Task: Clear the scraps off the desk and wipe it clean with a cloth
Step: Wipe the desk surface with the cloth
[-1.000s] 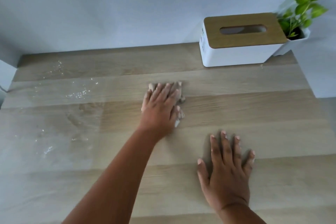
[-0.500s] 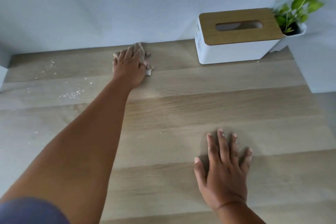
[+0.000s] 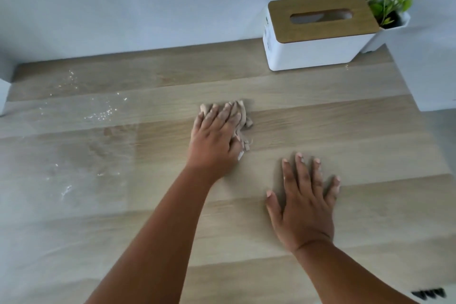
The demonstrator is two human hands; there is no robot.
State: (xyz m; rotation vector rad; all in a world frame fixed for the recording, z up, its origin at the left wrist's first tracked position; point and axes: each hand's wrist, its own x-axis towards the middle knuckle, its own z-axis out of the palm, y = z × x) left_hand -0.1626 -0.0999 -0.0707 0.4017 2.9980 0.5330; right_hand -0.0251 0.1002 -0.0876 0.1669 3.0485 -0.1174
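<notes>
Mid-wipe at frame centre: left hand pressing flat on the crumpled cloth, right hand spread open on the worktop, with pale scraps at left apparently calling for the next pass.

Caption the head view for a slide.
Left hand presses cloth on desk; right hand rests flat.
</notes>
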